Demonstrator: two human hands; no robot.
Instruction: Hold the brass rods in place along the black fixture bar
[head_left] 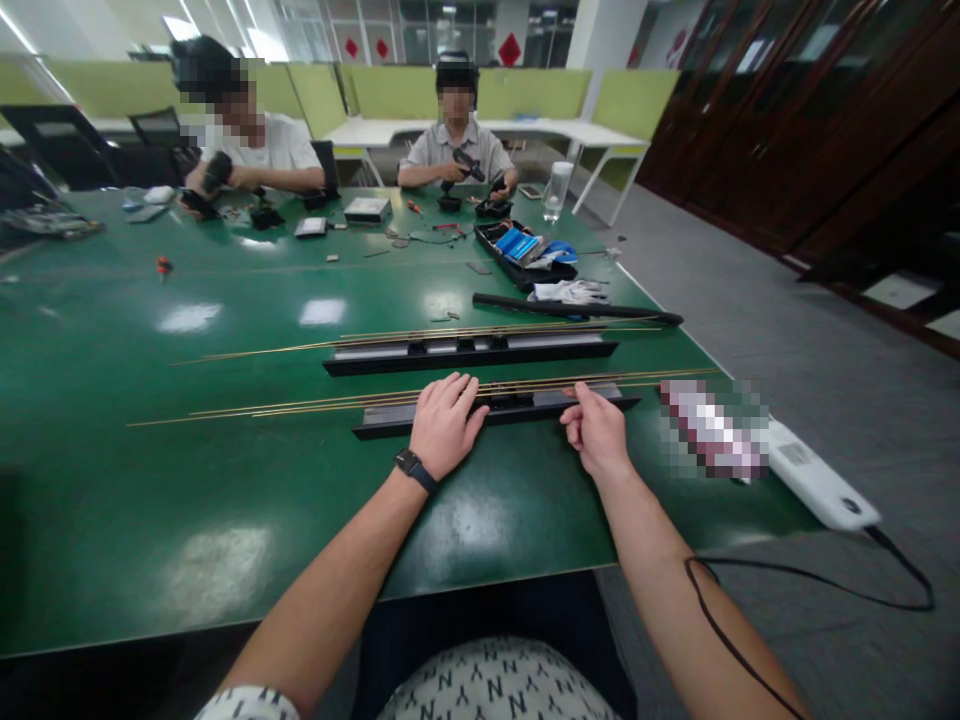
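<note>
Across the near black rail lie several thin gold-coloured rods, their left ends reaching well past it over the table. My left hand rests on the rail and rods with its fingers stretched out flat. Toward the rail's right end, my right hand is closed, with the index finger toward the rods and the other fingers curled. What its fingers hold, if anything, is hidden. Behind this stands a second black rail with similar rods lying along it.
A white power strip with a black cable lies at the right table edge, beside a blurred-out object. Farther back are a black tube, white gloves and a black tray. Two people with tools sit across the green table.
</note>
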